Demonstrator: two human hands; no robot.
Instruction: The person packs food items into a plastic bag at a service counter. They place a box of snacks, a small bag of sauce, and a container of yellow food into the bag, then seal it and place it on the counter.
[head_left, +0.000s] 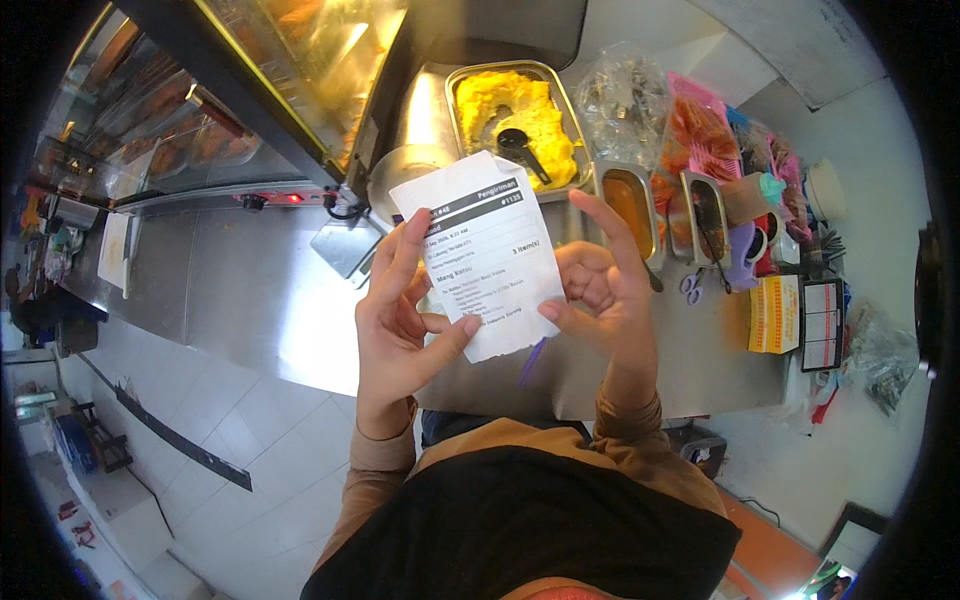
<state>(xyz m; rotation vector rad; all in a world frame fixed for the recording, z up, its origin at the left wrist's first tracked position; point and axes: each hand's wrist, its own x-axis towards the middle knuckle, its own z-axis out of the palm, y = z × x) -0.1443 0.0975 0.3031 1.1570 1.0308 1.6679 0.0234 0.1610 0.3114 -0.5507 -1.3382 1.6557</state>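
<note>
A printed paper slip (480, 255) with a torn lower edge is raised in front of me above a steel counter. My left hand (405, 300) grips its left side, thumb near the bottom edge and fingertips higher up. The thumb of my right hand (600, 292) rests on the slip's lower right part, with the index finger raised away from the paper and the other fingers curled. Beyond the slip, a steel tray (448, 97) holds yellow food, with a black scoop (525, 154) lying in it. Right of it is a narrow steel container of orange sauce (626, 202).
A lit glass food cabinet (300, 97) stands at the upper left, beside a small scale (345, 247). Farther right are another steel container (701, 225), a squeeze bottle (754, 196), purple scissors (691, 287) and a yellow box (774, 313). A white board (116, 251) lies on the left counter.
</note>
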